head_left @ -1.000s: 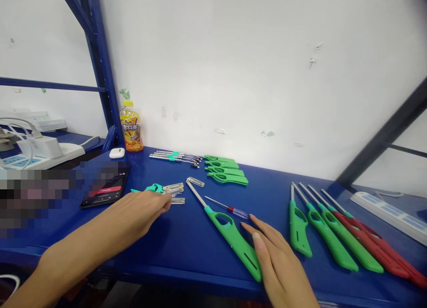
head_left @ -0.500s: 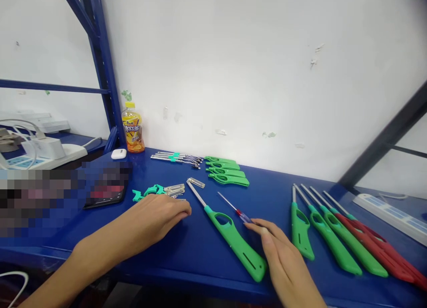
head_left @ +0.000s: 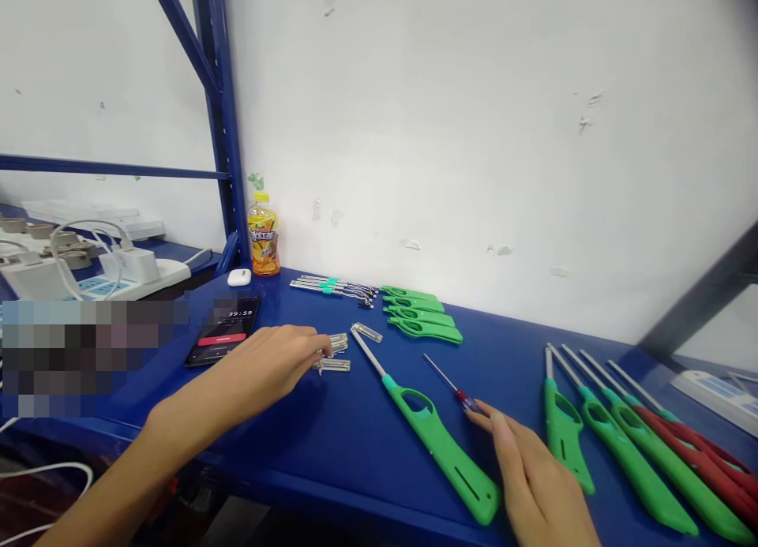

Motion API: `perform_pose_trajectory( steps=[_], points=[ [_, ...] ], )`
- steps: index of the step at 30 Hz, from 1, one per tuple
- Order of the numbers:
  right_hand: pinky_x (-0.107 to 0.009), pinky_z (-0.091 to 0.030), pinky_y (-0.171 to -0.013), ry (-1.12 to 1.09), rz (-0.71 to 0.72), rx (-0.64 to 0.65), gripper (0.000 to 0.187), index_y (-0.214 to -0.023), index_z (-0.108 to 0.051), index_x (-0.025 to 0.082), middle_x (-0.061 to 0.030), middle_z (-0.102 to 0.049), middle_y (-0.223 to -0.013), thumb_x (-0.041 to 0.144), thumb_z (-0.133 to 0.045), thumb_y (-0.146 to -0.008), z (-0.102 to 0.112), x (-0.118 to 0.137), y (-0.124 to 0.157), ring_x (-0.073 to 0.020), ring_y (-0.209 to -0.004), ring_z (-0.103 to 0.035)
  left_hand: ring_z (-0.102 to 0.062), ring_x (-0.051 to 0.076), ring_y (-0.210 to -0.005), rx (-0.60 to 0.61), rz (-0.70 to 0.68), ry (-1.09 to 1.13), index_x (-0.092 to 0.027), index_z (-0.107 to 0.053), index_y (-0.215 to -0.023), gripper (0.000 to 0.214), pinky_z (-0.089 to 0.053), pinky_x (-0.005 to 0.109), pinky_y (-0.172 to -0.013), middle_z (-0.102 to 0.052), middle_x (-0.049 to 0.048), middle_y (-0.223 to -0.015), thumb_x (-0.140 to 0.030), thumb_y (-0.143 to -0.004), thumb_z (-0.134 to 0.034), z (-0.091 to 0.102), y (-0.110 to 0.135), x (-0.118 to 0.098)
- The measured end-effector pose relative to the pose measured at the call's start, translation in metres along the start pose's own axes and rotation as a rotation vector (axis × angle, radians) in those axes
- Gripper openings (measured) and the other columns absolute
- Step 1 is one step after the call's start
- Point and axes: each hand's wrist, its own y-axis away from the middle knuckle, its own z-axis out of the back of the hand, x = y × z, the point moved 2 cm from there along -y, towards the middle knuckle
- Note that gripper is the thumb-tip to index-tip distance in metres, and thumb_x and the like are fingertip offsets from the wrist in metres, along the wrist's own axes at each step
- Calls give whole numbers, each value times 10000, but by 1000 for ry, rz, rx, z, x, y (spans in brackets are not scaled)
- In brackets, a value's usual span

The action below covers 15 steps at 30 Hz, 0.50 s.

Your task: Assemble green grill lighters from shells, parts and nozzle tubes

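My left hand (head_left: 284, 357) is closed, palm down, with its fingertips at a small cluster of clear plastic lighter tanks (head_left: 335, 365). What the fingers pinch is mostly hidden. Between thumb and fingers, my right hand (head_left: 533, 468) holds a slim screwdriver (head_left: 445, 380) with a red and clear handle, its metal shaft pointing up and left. A green long-necked lighter (head_left: 450, 444) lies on the blue table between both hands. By the tip of its metal tube rests another clear tank (head_left: 368, 332).
Several green handle shells (head_left: 423, 318) and metal tubes with wires (head_left: 325, 285) lie toward the wall. Green and red lighters (head_left: 639, 452) line up at right. A phone (head_left: 228, 326), a white earphone case (head_left: 239, 277) and a drink bottle (head_left: 264, 235) stand or lie at left.
The view has shifted, so the scene sits further right. My left hand has moved up and left onto the clear tanks, covering the teal parts. My right hand still holds the screwdriver.
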Motion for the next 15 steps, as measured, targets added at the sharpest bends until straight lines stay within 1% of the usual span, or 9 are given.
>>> perform_pose_trajectory(
  steps=[3, 6, 9, 13, 15],
  points=[
    [-447, -619, -1077, 14, -2, 5, 490, -1209, -842, 302, -52, -794, -1336, 509, -405, -1129, 0, 0, 0, -294, -1258, -750, -727, 252, -932, 27, 12, -33, -217, -737, -1069, 295, -478, 346, -774, -735, 69, -1044, -140, -1082, -453, 0, -1, 2],
    [-451, -622, -1074, 26, 6, 2, 492, -1201, -844, 315, -41, -799, -1325, 522, -404, -1127, -1, -1, 0, -294, -1256, -751, -712, 235, -881, 41, 17, -43, -209, -730, -988, 306, -457, 335, -739, -698, 63, -993, -121, -1074, -449, -6, -2, 1],
    [-458, -628, -1066, 33, 24, 7, 486, -1211, -841, 305, -49, -800, -1322, 542, -427, -1115, -4, -5, -1, -299, -1248, -755, -707, 234, -878, 47, 24, -58, -202, -725, -989, 322, -444, 330, -718, -679, 68, -996, -90, -1061, -431, -10, -2, 0],
    [-509, -626, -1065, 38, 2, 3, 504, -1226, -833, 294, -58, -798, -1323, 578, -437, -1095, -6, -7, -1, -315, -1235, -759, -694, 239, -874, 54, 23, -74, -206, -708, -987, 327, -444, 332, -710, -663, 68, -1009, -98, -1071, -412, -11, -5, -5],
    [-536, -625, -1062, 17, -20, -12, 539, -1192, -844, 285, -66, -810, -1293, 603, -421, -1086, -6, -4, -2, -328, -1222, -763, -696, 246, -890, 56, 21, -83, -208, -703, -1050, 325, -447, 333, -717, -665, 74, -1037, -92, -1071, -400, -12, -8, -9]
  ],
)
